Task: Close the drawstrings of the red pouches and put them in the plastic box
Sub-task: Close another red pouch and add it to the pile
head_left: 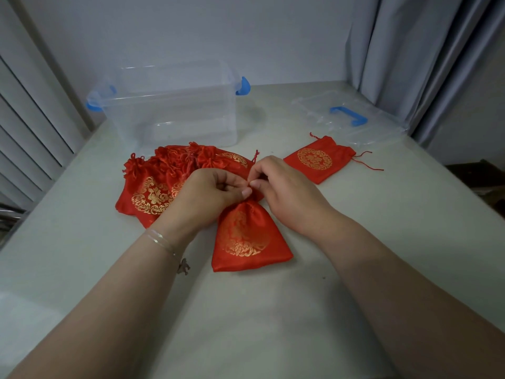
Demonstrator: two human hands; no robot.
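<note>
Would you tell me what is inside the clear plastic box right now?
The plastic box looks empty through its clear walls; no red pouches show inside. Its near bottom edge is covered by the pile of pouches.

1. The box (175, 105) has no lid on, so a hand can go in from the top.
2. A pile of pouches (164, 176) lies just in front of the box, in the way.
3. The lid (352, 119) and one pouch (318, 158) take up the far right of the table (273, 310).
4. The near table is bare.
</note>
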